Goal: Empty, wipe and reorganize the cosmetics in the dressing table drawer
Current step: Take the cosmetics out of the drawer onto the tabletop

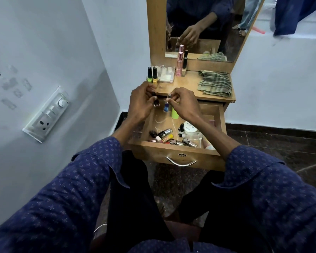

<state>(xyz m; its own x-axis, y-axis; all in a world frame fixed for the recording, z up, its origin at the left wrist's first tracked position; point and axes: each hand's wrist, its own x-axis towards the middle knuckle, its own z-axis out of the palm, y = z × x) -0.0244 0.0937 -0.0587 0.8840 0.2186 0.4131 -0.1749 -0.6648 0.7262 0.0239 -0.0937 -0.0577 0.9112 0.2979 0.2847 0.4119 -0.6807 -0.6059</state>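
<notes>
1. Nearest the camera: patterned blue sleeves (pixel 84 179) and dark-trousered knees; person seated square to the dressing table, both forearms reaching forward over the open drawer (pixel 177 148).
2. Left hand (pixel 141 103) pinches a small dark bottle (pixel 155 102), roughly upright, cap uppermost. Right hand (pixel 182 103) pinches a small blue bottle (pixel 166 105), also near upright. The hands sit close together, above the drawer's far end and just short of the counter (pixel 186 83) edge.
3. Deciding relation: the counter lies directly ahead and slightly above both bottles. Left hand is nearer the green and yellow polish bottles (pixel 152 74) standing at the counter's left front.
4. Still in the drawer: a heap of small bottles (pixel 169 137) lying on their sides along the front wall, a white round tub (pixel 189 127), a green tube (pixel 175 112) towards the back.
5. Around: clear case (pixel 167 73), tall pink bottle (pixel 179 61), folded checked cloth (pixel 215 83) at counter right.
6. Judgement: emptying is partway; free counter space lies centre, between polishes and cloth.
</notes>
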